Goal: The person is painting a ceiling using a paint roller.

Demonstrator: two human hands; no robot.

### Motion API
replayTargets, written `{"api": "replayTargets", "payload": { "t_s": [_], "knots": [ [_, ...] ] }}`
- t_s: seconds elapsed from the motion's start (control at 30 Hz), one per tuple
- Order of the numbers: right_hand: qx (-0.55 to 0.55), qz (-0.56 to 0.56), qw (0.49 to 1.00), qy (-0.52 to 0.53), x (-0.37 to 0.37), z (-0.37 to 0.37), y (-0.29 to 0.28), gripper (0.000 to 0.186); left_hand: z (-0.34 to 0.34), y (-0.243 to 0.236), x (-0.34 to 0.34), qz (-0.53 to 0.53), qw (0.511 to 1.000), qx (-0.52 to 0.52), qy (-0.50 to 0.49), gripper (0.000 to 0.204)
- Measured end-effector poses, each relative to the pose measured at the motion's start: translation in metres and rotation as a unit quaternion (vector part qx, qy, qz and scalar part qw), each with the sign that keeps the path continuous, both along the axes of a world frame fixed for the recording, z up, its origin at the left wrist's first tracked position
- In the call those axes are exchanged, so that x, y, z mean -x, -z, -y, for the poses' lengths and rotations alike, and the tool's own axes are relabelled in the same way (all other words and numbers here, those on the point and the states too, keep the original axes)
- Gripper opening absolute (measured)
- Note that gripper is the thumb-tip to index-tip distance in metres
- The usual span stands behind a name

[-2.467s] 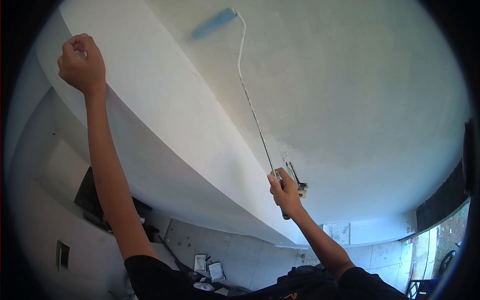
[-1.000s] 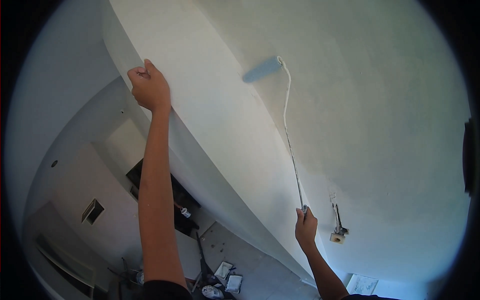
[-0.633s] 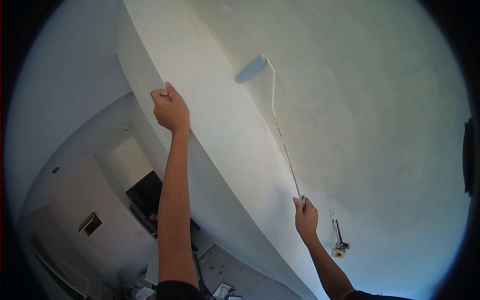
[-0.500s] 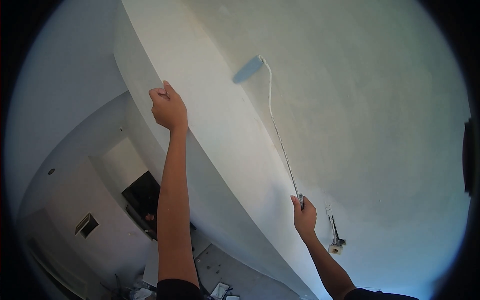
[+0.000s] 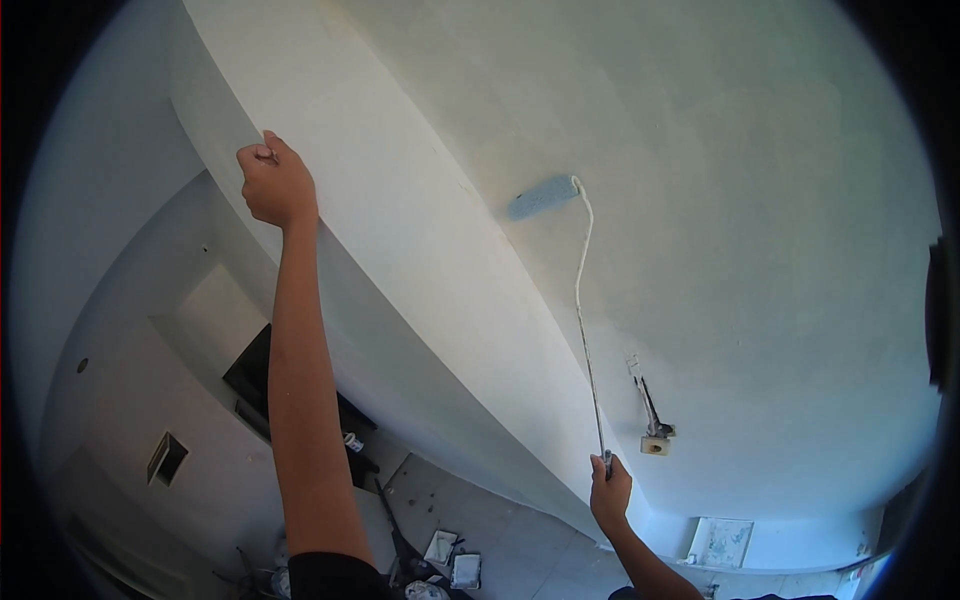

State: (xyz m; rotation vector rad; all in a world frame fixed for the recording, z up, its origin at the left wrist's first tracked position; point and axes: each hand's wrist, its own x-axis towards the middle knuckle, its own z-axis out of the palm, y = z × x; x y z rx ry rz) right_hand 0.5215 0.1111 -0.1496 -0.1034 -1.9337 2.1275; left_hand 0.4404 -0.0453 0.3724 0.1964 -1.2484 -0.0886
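Two hands raised, right hand (image 5: pixel 610 495) gripping paint roller (image 5: pixel 543 197) pole far below its head, left hand (image 5: pixel 274 184) fisted against ceiling beam (image 5: pixel 400 230)

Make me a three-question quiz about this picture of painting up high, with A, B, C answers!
1. Where is the left hand?
A. on the edge of the white beam
B. on the floor
C. on the roller

2. What colour is the roller sleeve?
A. red
B. light blue
C. black

3. What is the right hand doing?
A. hanging open
B. waving
C. gripping the bottom of the roller's long handle

Answers: 1 A, the fist sits at the beam's edge; 2 B, the sleeve looks pale blue against the ceiling; 3 C, the fingers wrap the handle's end.
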Motion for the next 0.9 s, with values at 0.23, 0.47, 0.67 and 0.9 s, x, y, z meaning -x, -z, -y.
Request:
{"api": "replayTargets", "payload": {
  "t_s": [0.23,0.47,0.67,0.9],
  "knots": [
    [0.051,-0.008,0.998,-0.031,0.006,0.013,-0.013,0.041,-0.001,0.001,0.003,0.0,1.0,-0.005,-0.024,0.027],
    [0.092,-0.042,0.992,-0.079,0.035,0.015,-0.072,0.045,-0.001,-0.004,-0.006,-0.02,0.999,-0.004,-0.03,0.03],
    [0.127,-0.072,0.981,-0.127,0.059,0.012,-0.107,0.049,-0.003,0.001,-0.003,-0.009,1.0,-0.006,-0.006,0.03],
    [0.127,-0.055,0.98,-0.14,0.041,0.005,-0.058,0.041,-0.008,-0.001,-0.008,-0.02,1.0,0.006,-0.009,0.031]
  ]
}}
